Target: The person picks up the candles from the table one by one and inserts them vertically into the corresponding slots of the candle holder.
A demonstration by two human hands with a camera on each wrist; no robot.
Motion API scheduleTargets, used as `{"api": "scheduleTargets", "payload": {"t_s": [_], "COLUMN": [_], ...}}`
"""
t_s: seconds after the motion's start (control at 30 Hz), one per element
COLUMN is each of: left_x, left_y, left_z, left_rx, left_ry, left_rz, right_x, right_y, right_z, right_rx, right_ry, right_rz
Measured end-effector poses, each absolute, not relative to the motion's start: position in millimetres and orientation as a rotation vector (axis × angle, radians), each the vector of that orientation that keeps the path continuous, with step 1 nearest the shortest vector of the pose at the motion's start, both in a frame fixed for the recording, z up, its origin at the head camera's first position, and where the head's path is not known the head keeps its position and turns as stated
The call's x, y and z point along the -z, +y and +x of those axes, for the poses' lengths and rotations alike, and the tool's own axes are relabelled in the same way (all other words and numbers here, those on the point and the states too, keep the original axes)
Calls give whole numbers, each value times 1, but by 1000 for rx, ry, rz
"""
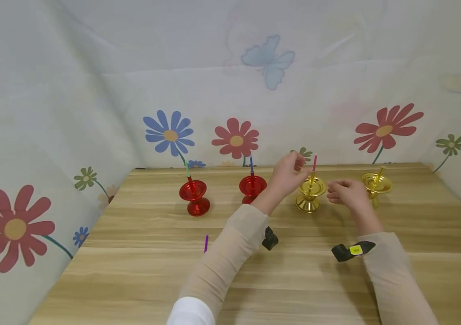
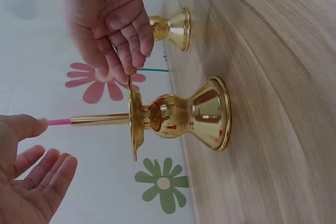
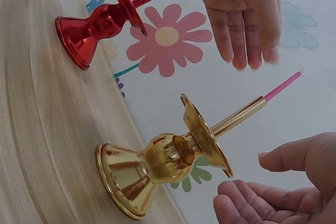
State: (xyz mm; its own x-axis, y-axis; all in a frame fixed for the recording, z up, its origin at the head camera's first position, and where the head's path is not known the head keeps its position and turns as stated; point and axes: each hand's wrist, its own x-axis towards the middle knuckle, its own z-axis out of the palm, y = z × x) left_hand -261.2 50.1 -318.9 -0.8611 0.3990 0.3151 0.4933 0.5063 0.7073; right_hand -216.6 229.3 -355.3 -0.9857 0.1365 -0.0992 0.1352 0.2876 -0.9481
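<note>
A pink candle (image 1: 315, 162) stands upright in the socket of a gold candlestick (image 1: 308, 206). My left hand (image 1: 290, 175) is just left of this candle, its fingers loosely bent around nothing. In the left wrist view its thumb tip overlaps the pink candle (image 2: 59, 122), while in the right wrist view the left hand (image 3: 242, 17) shows apart from it. On the candlestick's other side, my right hand (image 1: 349, 194) hovers beside the dish with relaxed fingers and holds nothing. Behind it, a second gold candlestick (image 1: 385, 185) is partly hidden; its socket shows no candle.
Left of the hands stand two red candlesticks, one (image 1: 199, 207) with a green candle (image 1: 187, 169), the other (image 1: 248, 199) with a blue candle (image 1: 251, 164). A purple candle (image 1: 206, 243) is on the wooden table (image 1: 133, 262) by the left sleeve. A flowered cloth (image 1: 206, 90) hangs behind.
</note>
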Motion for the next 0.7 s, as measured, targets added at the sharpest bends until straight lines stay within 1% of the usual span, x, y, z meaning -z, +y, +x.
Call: {"api": "scheduleTargets", "payload": {"t_s": [0.2,0.33,0.5,0.7], "left_x": [320,322,322,324], "left_y": [40,28,14,-9], "left_z": [-258,-254,-245,-236], "left_rx": [1070,971,930,892], "left_ry": [-2647,-2670,-2709,-2732], "left_rz": [-937,-993,-999,-989], "right_x": [348,343,336,331], "right_y": [232,235,242,252], "right_z": [-212,-210,-205,-198], "right_rx": [-1834,-1790,-1787,-1792], "right_ry": [-2508,-2510,-2483,-2477], "right_rz": [-257,-250,-233,-274]}}
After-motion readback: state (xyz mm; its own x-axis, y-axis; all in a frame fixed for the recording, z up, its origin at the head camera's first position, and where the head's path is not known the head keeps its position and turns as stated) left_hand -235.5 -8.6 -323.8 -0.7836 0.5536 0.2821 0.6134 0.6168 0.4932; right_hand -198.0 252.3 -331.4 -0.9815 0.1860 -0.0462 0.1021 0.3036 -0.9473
